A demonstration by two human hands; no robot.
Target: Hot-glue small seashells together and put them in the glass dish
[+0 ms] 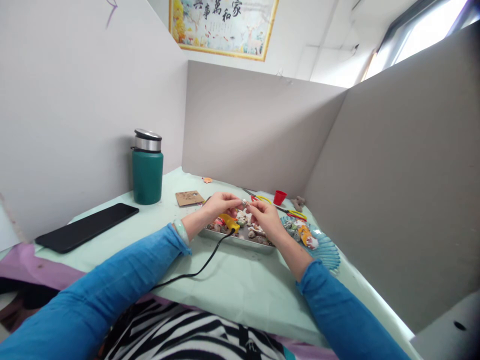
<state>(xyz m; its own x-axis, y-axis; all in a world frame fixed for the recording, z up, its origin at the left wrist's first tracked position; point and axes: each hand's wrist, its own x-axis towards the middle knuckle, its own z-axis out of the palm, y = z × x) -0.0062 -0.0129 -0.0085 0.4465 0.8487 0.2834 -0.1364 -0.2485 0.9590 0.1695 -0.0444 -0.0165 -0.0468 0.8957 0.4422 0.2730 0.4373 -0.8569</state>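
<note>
My left hand (223,203) and my right hand (265,216) meet above a metal tray (242,243), fingertips pinched. Between them is a small whitish piece (245,202), too small to name surely; both hands grip it. Below my left hand, a yellow glue gun (230,223) rests on the tray, its black cord (204,266) running toward the table's front edge. Shells and stone-like pieces (258,233) fill much of the tray. Just right of my right wrist lies a blue shell-shaped dish (327,250) with colourful shell pieces (305,235) in it.
Behind the tray are yellow-and-red-handled scissors (297,215), another yellow-handled tool (261,199) and a red cup (279,197). To the left stand a green bottle (147,172), a black phone-like slab (88,226) and a brown card (189,198). Grey partitions (255,125) enclose the table.
</note>
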